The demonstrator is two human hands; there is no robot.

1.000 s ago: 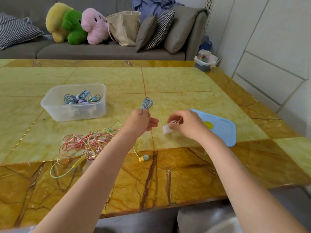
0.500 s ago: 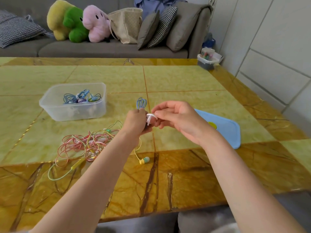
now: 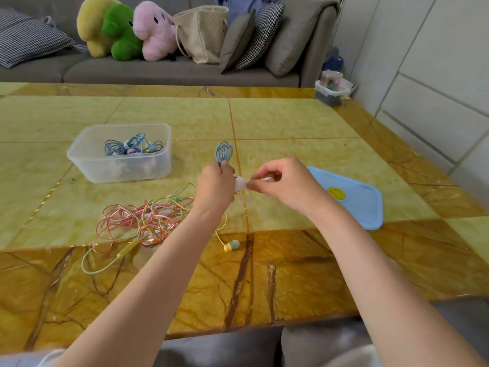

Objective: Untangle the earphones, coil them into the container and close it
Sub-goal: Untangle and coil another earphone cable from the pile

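Left hand (image 3: pixel 215 182) fisted round the blue coil (image 3: pixel 223 152), loops poking above; right hand (image 3: pixel 284 185) pinching its white end (image 3: pixel 240 184) just beside.

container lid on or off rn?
Off. The clear container stands open-topped with coiled earphones showing inside; the blue lid lies flat on the table, apart from it.

Seen beyond the yellow marble table (image 3: pixel 291 120): a grey sofa (image 3: pixel 158 71) bearing yellow (image 3: pixel 88 25), green (image 3: pixel 119 35) and pink (image 3: pixel 156 33) plush toys, a beige tote bag (image 3: pixel 203 33) and checked cushions (image 3: pixel 262 35).
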